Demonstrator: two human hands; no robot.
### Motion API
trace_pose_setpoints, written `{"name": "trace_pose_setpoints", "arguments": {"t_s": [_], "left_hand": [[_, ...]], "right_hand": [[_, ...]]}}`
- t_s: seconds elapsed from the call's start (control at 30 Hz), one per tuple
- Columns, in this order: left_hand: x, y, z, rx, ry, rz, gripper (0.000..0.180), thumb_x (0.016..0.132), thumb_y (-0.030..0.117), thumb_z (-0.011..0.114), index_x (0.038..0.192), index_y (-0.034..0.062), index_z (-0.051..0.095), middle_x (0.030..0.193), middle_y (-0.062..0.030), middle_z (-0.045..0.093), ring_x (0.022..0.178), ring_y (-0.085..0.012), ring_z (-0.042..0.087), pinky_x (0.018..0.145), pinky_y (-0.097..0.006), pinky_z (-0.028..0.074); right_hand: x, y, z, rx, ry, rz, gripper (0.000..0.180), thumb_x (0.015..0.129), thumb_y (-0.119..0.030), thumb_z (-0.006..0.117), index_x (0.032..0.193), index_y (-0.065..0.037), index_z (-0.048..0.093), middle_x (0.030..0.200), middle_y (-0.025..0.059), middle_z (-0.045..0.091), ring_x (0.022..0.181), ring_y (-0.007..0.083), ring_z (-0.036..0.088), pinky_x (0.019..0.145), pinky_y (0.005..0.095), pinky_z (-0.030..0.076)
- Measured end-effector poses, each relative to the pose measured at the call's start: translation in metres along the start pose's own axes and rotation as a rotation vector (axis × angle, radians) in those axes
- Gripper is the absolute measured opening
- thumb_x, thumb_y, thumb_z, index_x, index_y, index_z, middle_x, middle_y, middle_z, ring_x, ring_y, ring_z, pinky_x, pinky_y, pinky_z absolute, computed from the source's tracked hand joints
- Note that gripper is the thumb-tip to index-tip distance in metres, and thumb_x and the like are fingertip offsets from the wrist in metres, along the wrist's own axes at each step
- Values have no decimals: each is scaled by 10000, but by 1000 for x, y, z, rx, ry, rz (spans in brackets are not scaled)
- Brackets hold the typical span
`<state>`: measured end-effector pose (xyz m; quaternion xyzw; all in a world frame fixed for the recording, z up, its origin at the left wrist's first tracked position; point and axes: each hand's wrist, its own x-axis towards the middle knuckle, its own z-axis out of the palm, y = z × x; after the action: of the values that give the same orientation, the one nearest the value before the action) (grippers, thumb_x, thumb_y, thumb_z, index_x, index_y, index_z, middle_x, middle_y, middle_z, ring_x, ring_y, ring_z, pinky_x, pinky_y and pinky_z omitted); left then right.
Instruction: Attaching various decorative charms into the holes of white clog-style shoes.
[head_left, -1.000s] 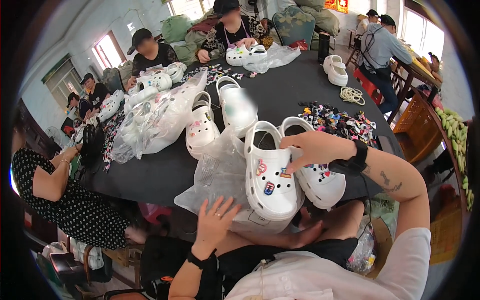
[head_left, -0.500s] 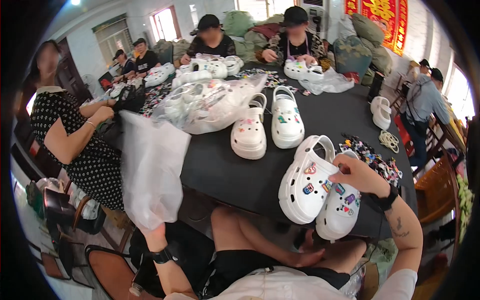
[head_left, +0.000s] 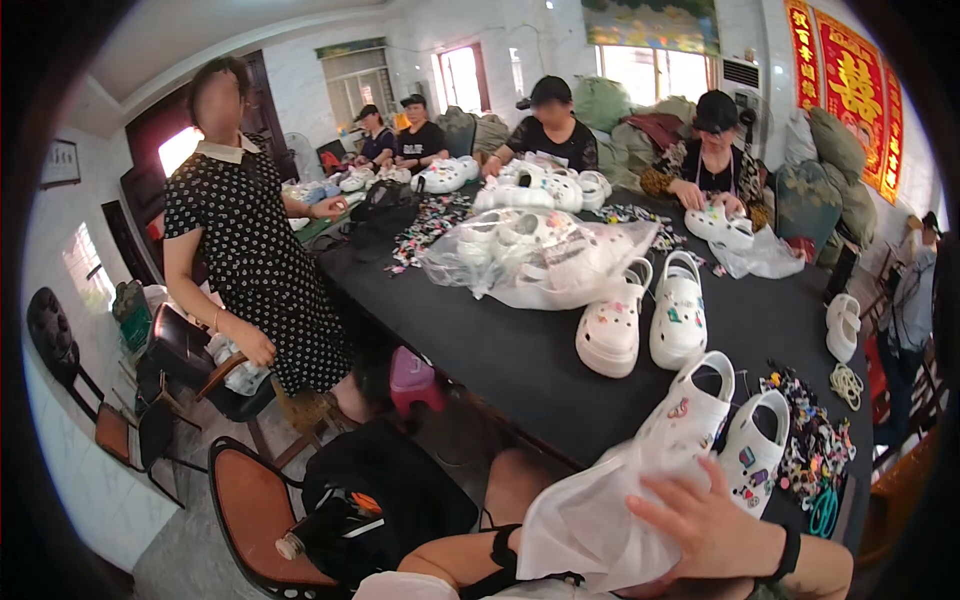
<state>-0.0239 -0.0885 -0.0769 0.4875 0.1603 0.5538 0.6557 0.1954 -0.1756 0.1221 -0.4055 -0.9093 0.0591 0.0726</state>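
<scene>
A translucent white plastic bag (head_left: 590,515) hangs in front of me at the table's near edge, and it hides my left hand; only the left forearm (head_left: 450,558) shows. My right hand (head_left: 700,525) lies against the bag, its fingers stretched and spread, slightly blurred. Just beyond stand two white clogs with colourful charms: one clog (head_left: 690,405) is partly covered by the bag, the other clog (head_left: 758,445) is behind my right fingers. Farther off, another charmed pair, a left clog (head_left: 610,325) and a right clog (head_left: 680,315), stands on the black table (head_left: 455,345).
A heap of small charms (head_left: 810,440), teal-handled scissors (head_left: 823,510) and a cord coil (head_left: 846,385) lie at the right. Bagged clogs (head_left: 540,250) fill the middle. A person (head_left: 250,220) stands at left; others sit beyond. A chair (head_left: 245,500) holds a black bag.
My view has swung left. The plastic bag and left hand have come across to the near clogs. My right hand has left the clog and now touches the bag. The standing person has lowered one arm.
</scene>
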Motion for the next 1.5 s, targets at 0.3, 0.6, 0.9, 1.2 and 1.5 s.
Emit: {"name": "trace_pose_setpoints", "arguments": {"t_s": [0.3, 0.6, 0.9, 1.2, 1.5], "left_hand": [[29, 53, 27, 329, -573, 198, 497, 1012, 161, 524, 1468, 38, 367, 1403, -89, 503, 1313, -206, 470, 1052, -362, 420], [24, 38, 40, -476, -729, -631, 993, 854, 402, 754, 1567, 120, 123, 1600, -105, 239, 1415, -241, 367, 1112, -432, 377], [44, 29, 52, -263, -429, -697, 480, 1045, 265, 443, 1486, 91, 365, 1427, -31, 502, 1280, -144, 507, 1075, -322, 429], [50, 50, 68, -144, -740, -648, 364, 953, 119, 618, 1295, 0, 579, 1276, -73, 620, 1127, -147, 605, 961, -276, 469], [49, 32, 85, 84, -658, -289, 569, 919, 173, 630, 1407, -3, 398, 1425, -144, 459, 1331, -244, 441, 1108, -378, 346]], "right_hand": [[-36, 38, -4, 86, 323, 110, 511, 472, -72, 748, 981, -59, 698, 759, 78, 672, 691, 322, 628, 699, 404, 498], [-38, 50, 3, -391, 484, 255, 375, 683, -2, 694, 1051, -16, 623, 845, 118, 564, 850, 301, 580, 936, 423, 431], [-29, 1, 32, -350, -235, -196, 965, 833, -380, 759, 1537, -91, 165, 1486, 138, 411, 1308, 330, 498, 1113, 547, 321], [-12, 2, 29, 106, 1023, 154, 627, 642, -315, 869, 1203, -164, 633, 1321, 165, 507, 1190, 301, 576, 1014, 553, 379], [-30, 18, 24, 342, 426, 47, 460, 612, -114, 851, 1039, -131, 681, 1207, 154, 609, 1121, 406, 612, 893, 452, 542]]}}
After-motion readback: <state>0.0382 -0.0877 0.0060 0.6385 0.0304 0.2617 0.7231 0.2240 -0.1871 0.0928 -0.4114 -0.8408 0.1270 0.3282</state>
